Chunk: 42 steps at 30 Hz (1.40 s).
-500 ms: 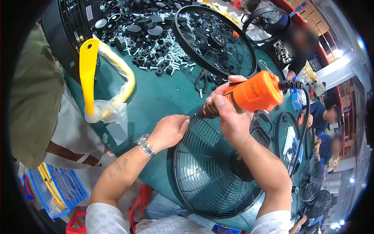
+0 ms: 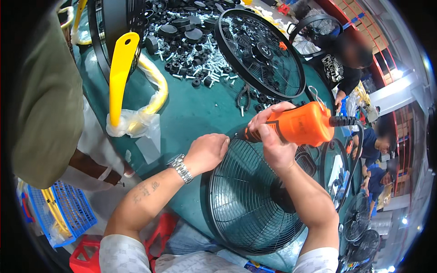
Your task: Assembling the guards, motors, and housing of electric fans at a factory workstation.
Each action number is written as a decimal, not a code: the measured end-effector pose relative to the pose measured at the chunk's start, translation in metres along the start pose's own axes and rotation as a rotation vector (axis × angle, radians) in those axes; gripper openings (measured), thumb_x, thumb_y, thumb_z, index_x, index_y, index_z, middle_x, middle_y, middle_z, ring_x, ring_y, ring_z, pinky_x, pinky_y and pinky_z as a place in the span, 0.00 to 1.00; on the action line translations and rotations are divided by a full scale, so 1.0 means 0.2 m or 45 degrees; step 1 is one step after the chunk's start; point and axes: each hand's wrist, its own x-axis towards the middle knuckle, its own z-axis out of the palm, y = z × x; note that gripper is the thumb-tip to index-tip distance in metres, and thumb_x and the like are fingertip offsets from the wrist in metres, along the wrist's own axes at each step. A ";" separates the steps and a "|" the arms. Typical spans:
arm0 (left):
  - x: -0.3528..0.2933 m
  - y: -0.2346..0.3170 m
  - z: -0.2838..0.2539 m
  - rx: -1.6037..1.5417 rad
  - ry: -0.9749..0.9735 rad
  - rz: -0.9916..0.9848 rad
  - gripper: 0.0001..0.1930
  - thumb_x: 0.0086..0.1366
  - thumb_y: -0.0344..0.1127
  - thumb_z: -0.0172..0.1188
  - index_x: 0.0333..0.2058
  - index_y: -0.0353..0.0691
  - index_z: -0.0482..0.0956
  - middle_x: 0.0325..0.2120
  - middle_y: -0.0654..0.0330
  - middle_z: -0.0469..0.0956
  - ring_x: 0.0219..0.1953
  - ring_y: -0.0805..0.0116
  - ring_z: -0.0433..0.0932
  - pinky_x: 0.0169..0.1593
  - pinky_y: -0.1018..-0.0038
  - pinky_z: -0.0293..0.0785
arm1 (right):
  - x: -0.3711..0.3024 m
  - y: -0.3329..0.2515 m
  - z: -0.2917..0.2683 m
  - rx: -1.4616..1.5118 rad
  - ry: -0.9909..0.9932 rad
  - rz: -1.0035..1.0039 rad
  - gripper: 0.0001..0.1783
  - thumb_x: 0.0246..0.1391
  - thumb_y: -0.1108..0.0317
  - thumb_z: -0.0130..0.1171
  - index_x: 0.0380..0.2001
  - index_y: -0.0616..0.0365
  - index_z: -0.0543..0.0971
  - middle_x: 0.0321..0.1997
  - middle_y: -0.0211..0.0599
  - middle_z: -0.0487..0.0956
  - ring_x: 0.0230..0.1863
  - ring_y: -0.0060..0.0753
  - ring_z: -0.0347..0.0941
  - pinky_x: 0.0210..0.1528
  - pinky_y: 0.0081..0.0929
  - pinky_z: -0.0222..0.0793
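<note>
The right hand [image 2: 275, 136] grips an orange corded electric screwdriver [image 2: 305, 123], its black nose at the rim of a black wire fan guard [image 2: 239, 195]. The left hand [image 2: 209, 152], fingers bunched, is at the same rim; anything pinched there is hidden. Beyond, pliers [image 2: 246, 91] lie near scattered screws [image 2: 221, 61] on the green tabletop [image 2: 186, 111].
</note>
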 end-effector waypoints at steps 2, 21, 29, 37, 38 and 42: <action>0.00 0.00 0.01 0.036 -0.032 -0.031 0.14 0.70 0.39 0.49 0.33 0.34 0.77 0.29 0.44 0.78 0.36 0.42 0.77 0.40 0.53 0.73 | 0.00 -0.01 -0.01 -0.012 -0.040 0.027 0.23 0.55 0.73 0.60 0.49 0.55 0.60 0.33 0.38 0.73 0.34 0.33 0.72 0.44 0.38 0.72; 0.02 -0.01 -0.04 -0.080 -0.175 0.026 0.18 0.73 0.42 0.47 0.44 0.33 0.80 0.35 0.44 0.81 0.38 0.49 0.80 0.43 0.64 0.74 | -0.31 -0.97 -0.63 0.395 0.782 -0.234 0.21 0.58 0.60 0.59 0.50 0.55 0.67 0.29 0.37 0.74 0.32 0.36 0.74 0.43 0.43 0.73; 0.03 0.03 0.01 0.002 -0.279 0.171 0.18 0.73 0.38 0.49 0.49 0.28 0.78 0.39 0.49 0.83 0.42 0.66 0.80 0.48 0.71 0.72 | -1.50 -1.47 -0.74 0.058 1.284 -0.102 0.22 0.61 0.60 0.54 0.55 0.57 0.67 0.30 0.37 0.75 0.31 0.33 0.74 0.38 0.38 0.73; 0.06 0.05 0.10 0.034 -0.365 0.094 0.18 0.73 0.37 0.48 0.49 0.26 0.77 0.36 0.59 0.82 0.37 0.74 0.76 0.44 0.75 0.71 | -2.14 -1.27 -0.66 0.469 1.617 0.191 0.21 0.61 0.59 0.58 0.54 0.53 0.68 0.29 0.36 0.75 0.28 0.34 0.74 0.34 0.38 0.74; 0.04 0.06 0.10 0.024 -0.379 0.073 0.18 0.73 0.37 0.48 0.49 0.26 0.77 0.37 0.59 0.82 0.37 0.74 0.76 0.44 0.76 0.71 | -2.18 -1.24 -0.66 0.540 1.640 0.154 0.22 0.60 0.58 0.59 0.54 0.52 0.68 0.29 0.35 0.75 0.28 0.34 0.74 0.35 0.38 0.73; -0.07 0.08 0.11 -0.043 -0.354 0.030 0.19 0.74 0.36 0.47 0.51 0.26 0.76 0.40 0.60 0.82 0.41 0.75 0.76 0.48 0.78 0.71 | -2.29 -1.15 -0.67 0.715 1.703 0.063 0.22 0.60 0.57 0.59 0.53 0.52 0.69 0.28 0.35 0.74 0.28 0.34 0.74 0.36 0.38 0.73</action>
